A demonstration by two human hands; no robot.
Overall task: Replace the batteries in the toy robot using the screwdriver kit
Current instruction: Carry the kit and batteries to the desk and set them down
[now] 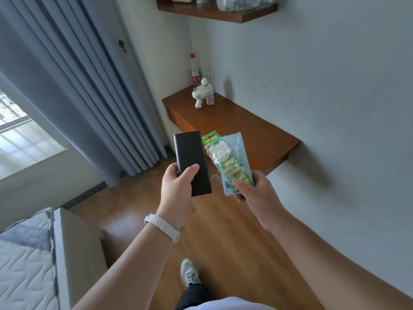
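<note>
Toy robot (203,95) stands untouched on the wooden worktop (257,135) by the wall.
Nearer, the left hand (176,186) grips a black case (193,162), likely the screwdriver kit; the right hand (252,189) pinches a battery pack (230,162), ready for the swap.

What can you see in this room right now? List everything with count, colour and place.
black rectangular case: one, black, in the left hand
plastic-wrapped pack of batteries: one, green and yellow, in the right hand
flat pale blue packet: one, pale blue, behind the batteries, same hand
brown wooden wall desk: one, brown, against the wall
white and purple toy robot: one, white and purple, far end of desk
red-capped clear bottle: one, clear, corner behind the toy
long grey-blue curtains: one set, grey-blue, left
white strap wristband: one, white, left wrist
left hand: one, holds the case
right hand: one, holds batteries and packet
</note>
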